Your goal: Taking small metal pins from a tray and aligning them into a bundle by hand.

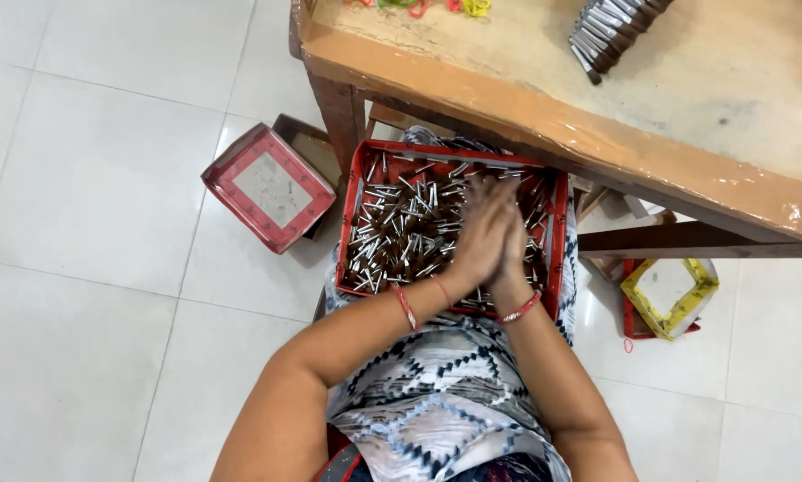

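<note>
A red box rests on my lap, filled with several small brown sticks with silver tips. My left hand and my right hand are pressed palm to palm over the right half of the box, fingers pointing toward the table. Whether sticks are caught between the palms cannot be seen. Red bangles ring both wrists.
A wooden table stands just beyond the box, carrying a bundle of the same sticks and coloured rubber bands. A red box lid lies on the tiled floor at left; a yellow and red box sits at right under the table.
</note>
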